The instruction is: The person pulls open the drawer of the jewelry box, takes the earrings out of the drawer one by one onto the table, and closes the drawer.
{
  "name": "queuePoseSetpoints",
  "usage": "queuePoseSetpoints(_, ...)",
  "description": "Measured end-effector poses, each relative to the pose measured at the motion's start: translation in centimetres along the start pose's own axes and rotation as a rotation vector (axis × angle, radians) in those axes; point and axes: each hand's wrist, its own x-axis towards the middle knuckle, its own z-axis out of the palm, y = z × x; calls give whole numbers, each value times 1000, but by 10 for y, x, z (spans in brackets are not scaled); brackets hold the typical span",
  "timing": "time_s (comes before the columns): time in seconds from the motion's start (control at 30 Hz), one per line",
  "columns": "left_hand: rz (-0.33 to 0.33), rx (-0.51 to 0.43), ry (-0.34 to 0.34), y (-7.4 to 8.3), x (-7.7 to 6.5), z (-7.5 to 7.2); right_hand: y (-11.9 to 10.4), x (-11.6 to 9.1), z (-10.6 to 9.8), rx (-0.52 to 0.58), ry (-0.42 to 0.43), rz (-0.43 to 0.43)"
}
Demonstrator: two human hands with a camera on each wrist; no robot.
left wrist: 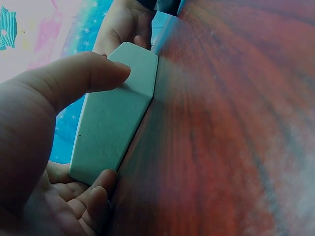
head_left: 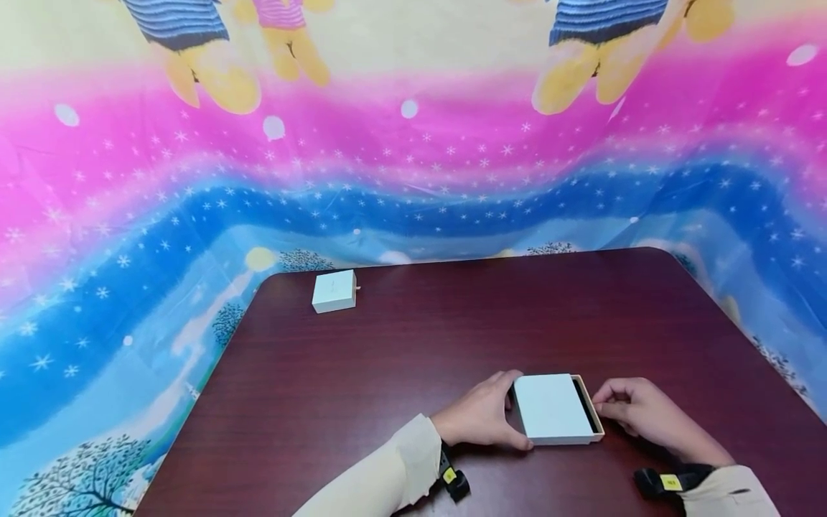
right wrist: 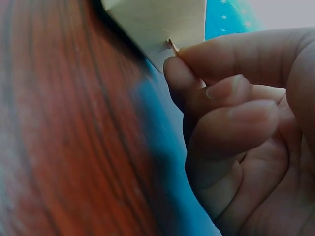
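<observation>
A white drawer-style box (head_left: 552,408) lies flat near the front of the table, its drawer (head_left: 599,432) slid partly out on the right with a dark strip inside. My left hand (head_left: 481,415) grips the outer sleeve from its left end. In the left wrist view, the thumb is on one side of the box (left wrist: 106,128) and the other fingers are at the opposite side. My right hand (head_left: 649,418) pinches the small pull tab (right wrist: 173,47) on the drawer front between thumb and forefinger, the remaining fingers curled in.
A second white box (head_left: 334,291), smaller in the view, sits near the table's back left corner with a small tab on its right side. Dark reddish wood covers the tabletop (head_left: 452,323). Behind it hangs a colourful printed cloth (head_left: 413,158).
</observation>
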Motion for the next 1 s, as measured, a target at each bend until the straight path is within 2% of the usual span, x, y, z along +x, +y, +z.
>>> queuePoseSetpoints(0.23,7,0,16,1,-1,-3,-2,3,1,1,35,7)
queuePoseSetpoints(0.47,-9,-13,-7,0,-1,0,1,0,1,2,32,14)
queuePoseSetpoints(1.0,-6,5,-11,1,-1,0,0,-3,0,9,44,29)
